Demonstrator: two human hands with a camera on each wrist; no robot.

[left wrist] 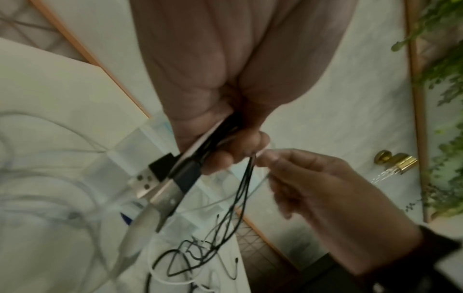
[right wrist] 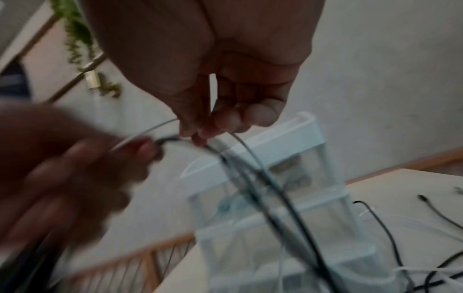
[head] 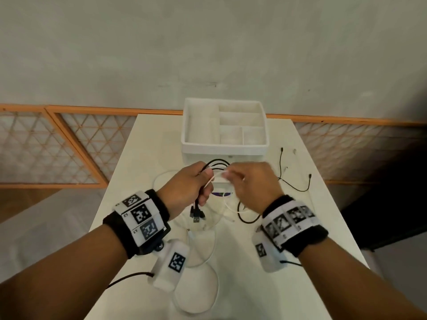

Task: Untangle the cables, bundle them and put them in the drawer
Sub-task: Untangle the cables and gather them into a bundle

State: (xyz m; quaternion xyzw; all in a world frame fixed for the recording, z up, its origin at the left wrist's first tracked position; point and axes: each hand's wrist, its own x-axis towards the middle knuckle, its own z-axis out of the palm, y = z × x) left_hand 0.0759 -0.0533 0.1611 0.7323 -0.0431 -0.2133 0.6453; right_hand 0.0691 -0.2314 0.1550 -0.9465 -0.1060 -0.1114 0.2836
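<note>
White table (head: pixel 143 158) against a pale wall, drawer unit (head: pixel 225 146) at the far end. Well short of done, by the look: black and white cables (head: pixel 288 179) loose on the table right of the unit and in front of it, none visibly bundled. Left hand (head: pixel 187 183) clamped round a gathered bunch of cable ends (head: pixel 197 213) just before the unit; right hand (head: pixel 251 183) pinching a white cable (left wrist: pixel 260 180) beside it.
</note>
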